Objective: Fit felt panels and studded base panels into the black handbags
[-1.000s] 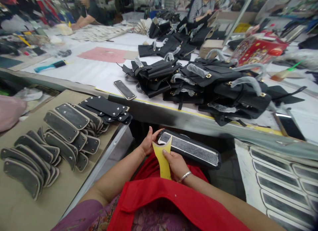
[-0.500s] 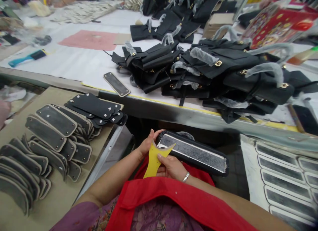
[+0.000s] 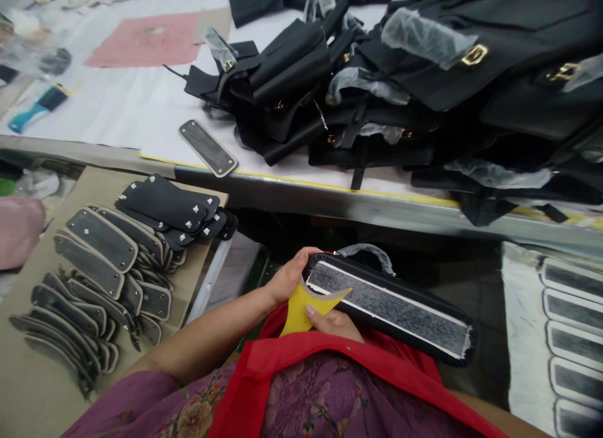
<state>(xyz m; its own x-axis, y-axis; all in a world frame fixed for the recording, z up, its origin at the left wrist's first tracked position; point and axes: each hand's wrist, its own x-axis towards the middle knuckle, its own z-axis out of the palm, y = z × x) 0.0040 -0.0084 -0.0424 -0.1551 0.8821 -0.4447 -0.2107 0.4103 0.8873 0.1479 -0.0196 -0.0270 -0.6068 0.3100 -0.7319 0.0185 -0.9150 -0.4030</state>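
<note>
A black handbag (image 3: 459,353) lies across my lap with its base turned up. A grey fuzzy strip with white edges (image 3: 391,306) runs along that base. My left hand (image 3: 293,276) is closed round the bag's near-left end, its fingers partly hidden behind it. In my right hand (image 3: 335,323) is a flat yellow piece with a curved notch and pointed tips (image 3: 301,309), thumb on top. Its notched edge lies close to the left end of the strip; whether they touch I cannot tell. A plastic-wrapped handle (image 3: 370,252) shows behind the bag.
On a board at left sit stacked grey base panels (image 3: 103,237) and black panels (image 3: 162,202). One loose panel (image 3: 207,147) lies on the white table, beside piled black bags (image 3: 292,86). A blue-handled brush (image 3: 35,111) is farther left. A sheet with dark strips (image 3: 527,337) is at right.
My view has shifted, so the piled bags look larger and nearer. The bag on my lap now shows more of its base and handle. Both hands keep their grips.
</note>
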